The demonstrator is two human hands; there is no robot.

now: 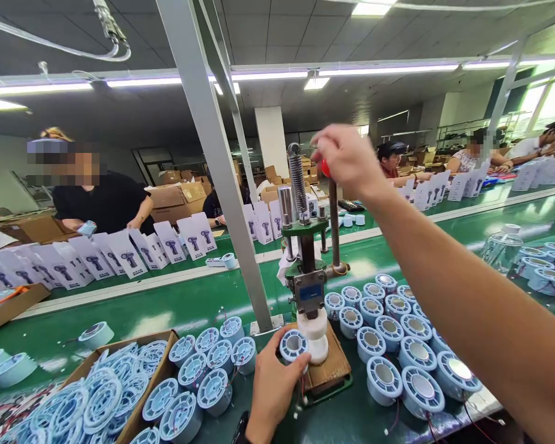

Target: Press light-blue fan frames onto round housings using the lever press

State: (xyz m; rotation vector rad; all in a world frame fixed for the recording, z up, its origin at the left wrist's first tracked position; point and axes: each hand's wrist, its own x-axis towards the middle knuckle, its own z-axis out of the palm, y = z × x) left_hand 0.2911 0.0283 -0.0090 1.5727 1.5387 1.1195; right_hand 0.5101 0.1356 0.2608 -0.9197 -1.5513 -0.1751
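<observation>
L hand (pixel 274 377) grips blue housing (pixel 294 344) nr press (pixel 309 288); R hand (pixel 349 159) at red knob (pixel 325 168), can't tell grip; post (pixel 215 142) & ring box (pixel 153 381) to left.

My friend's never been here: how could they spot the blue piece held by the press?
Find the upright lever press on the green worktop. Beside the white block at its foot, the wearer's left hand holds a round light-blue housing with a grey centre. Its lookalikes stand on the worktop; it alone is hand-held.
</observation>
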